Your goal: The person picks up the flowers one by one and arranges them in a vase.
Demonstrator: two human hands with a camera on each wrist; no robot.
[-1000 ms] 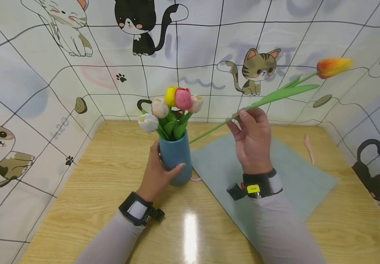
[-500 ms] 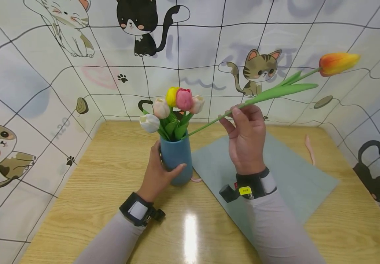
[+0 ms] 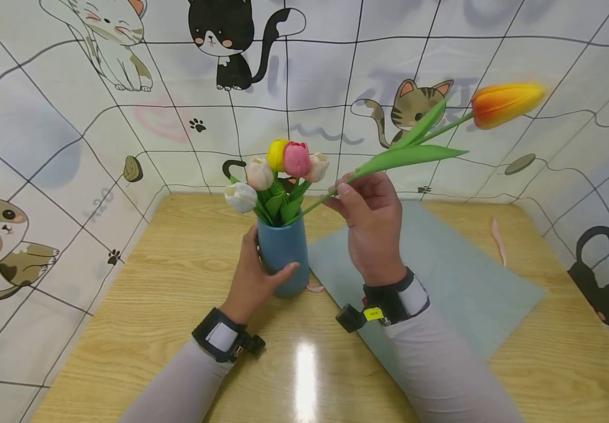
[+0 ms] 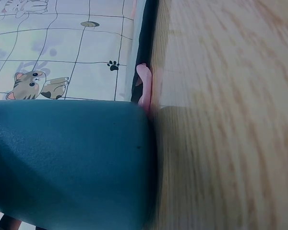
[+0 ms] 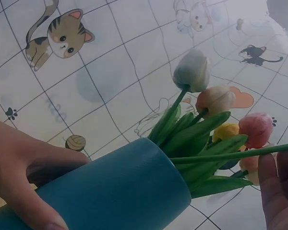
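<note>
A blue vase (image 3: pixel 282 252) stands upright on the table, gripped round its side by my left hand (image 3: pixel 253 276). Several tulips rise from it: a white tulip (image 3: pixel 241 197), a yellow tulip (image 3: pixel 276 155), a pink tulip (image 3: pixel 296 159) and pale ones. My right hand (image 3: pixel 375 226) pinches the green stem of an orange-yellow tulip (image 3: pixel 506 106), which slants up to the right. In the right wrist view the lower end of that stem (image 5: pixel 221 157) passes inside the vase's rim; its tip is hidden. The vase (image 4: pixel 72 163) fills much of the left wrist view.
A grey-green sheet (image 3: pixel 463 276) lies on the wooden table (image 3: pixel 151 282) beneath my right arm. One pink ribbon (image 3: pixel 498 241) lies at the far right, and a pink strip (image 3: pixel 315 288) shows beside the vase's base. A cat-patterned wall covering (image 3: pixel 315 76) encloses the table.
My right hand has moved left towards the vase with the orange-yellow tulip, and the stem's end has gone from beside the vase to within its rim. My left hand keeps its hold.
</note>
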